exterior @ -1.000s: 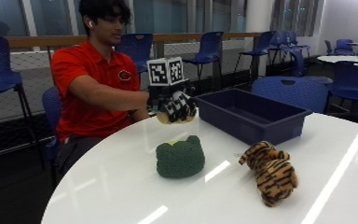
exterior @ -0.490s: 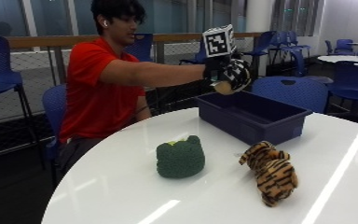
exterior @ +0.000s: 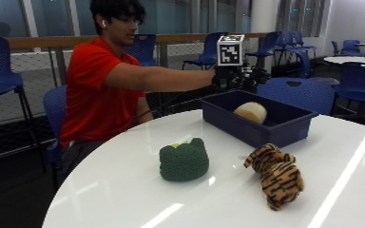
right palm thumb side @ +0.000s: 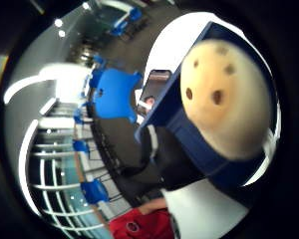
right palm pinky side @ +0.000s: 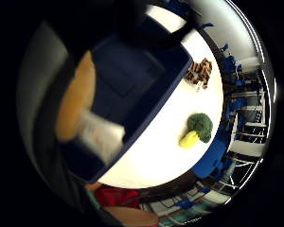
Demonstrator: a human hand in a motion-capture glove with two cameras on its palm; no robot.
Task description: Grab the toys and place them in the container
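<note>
A: Where is the gloved right hand (exterior: 236, 78)?

B: It hangs in the air above the near end of the dark blue container (exterior: 283, 130), at the end of the person's outstretched arm. Its fingers look spread apart and nothing sits between them.

A: And the toys?

B: A cream-coloured ball toy with dark holes (exterior: 251, 112) is below the hand, inside the container and apart from the fingers; the thumb-side palm view shows it (right palm thumb side: 224, 102) large and close to the palm, with the container's blue wall (right palm thumb side: 162, 117) behind it. The little-finger-side view shows the same toy (right palm pinky side: 75, 97) over the bin's interior (right palm pinky side: 132, 71).

A: What else is on the table?

B: Well away from the hand, on the round white table (exterior: 138, 204), sits a green plush broccoli toy (exterior: 183, 160), and beside it a striped plush tiger (exterior: 276, 173) lying just in front of the container.
</note>
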